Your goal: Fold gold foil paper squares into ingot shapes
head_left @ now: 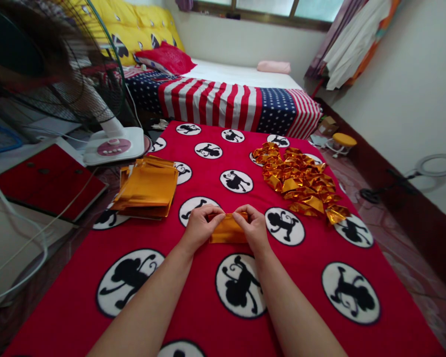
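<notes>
A sheet of gold foil paper (pixel 228 233) lies in front of me on the red cloth, its far edge pinched by both hands. My left hand (pixel 204 223) grips it near the left end, thumb on top and fingers curled behind. On the other end, my right hand (pixel 253 225) pinches the same edge with thumb and fingers. Both thumb tips point inward, a small gap between them. To the left sits a stack of flat gold foil sheets (pixel 148 186). Folded shiny gold foil pieces (pixel 299 178) form a heap on the right.
The red cloth with monkey circles (pixel 301 307) covers the surface under my hands. An electric fan (pixel 113 144) stands at the left, beside a red panel (pixel 44 173). Beyond lies a bed with a striped, starred cover (pixel 223 104). A yellow stool (pixel 344 140) and ring-light stand (pixel 401 179) are at right.
</notes>
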`<state>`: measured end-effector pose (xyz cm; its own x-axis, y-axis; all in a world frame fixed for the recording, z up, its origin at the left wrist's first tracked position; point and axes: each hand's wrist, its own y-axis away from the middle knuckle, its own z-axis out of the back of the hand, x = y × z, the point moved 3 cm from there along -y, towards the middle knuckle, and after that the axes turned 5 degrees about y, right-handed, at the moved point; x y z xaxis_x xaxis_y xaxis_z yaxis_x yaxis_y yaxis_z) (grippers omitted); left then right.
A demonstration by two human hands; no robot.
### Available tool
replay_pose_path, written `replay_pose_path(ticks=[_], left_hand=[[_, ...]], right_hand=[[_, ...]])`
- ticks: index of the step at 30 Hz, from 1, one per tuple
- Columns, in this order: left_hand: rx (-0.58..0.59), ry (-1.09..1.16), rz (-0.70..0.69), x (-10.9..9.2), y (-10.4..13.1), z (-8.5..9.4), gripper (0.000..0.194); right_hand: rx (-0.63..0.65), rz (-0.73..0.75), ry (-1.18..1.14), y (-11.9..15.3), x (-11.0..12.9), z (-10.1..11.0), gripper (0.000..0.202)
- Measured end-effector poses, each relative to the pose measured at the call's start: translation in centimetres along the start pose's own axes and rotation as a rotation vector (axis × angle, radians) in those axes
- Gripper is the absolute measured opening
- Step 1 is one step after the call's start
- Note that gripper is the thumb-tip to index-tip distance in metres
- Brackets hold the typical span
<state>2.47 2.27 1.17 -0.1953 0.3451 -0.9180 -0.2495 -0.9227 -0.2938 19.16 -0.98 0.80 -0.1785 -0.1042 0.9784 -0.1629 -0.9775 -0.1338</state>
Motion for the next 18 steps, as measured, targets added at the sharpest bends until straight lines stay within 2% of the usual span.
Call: replay_pose_path(ticks=[5,13,18], left_hand=[[0.001,-0.015,-0.006,-0.14,-0.06,-0.03,0.013],[0.042,-0.052,-0.030,-0.38,0.02,-0.19,0.013],[0.005,-0.016,0.004,-0.12,0.00,-0.04,0.011]], right_hand=[[0.001,0.030,0.086,-0.05,0.15,-0.14,0.018],[-0.010,0.016,0.076,0.00,0.03,-0.31,0.022],[-0.019,-0.006,0.027,0.00,-0.03,-0.44,0.020]])
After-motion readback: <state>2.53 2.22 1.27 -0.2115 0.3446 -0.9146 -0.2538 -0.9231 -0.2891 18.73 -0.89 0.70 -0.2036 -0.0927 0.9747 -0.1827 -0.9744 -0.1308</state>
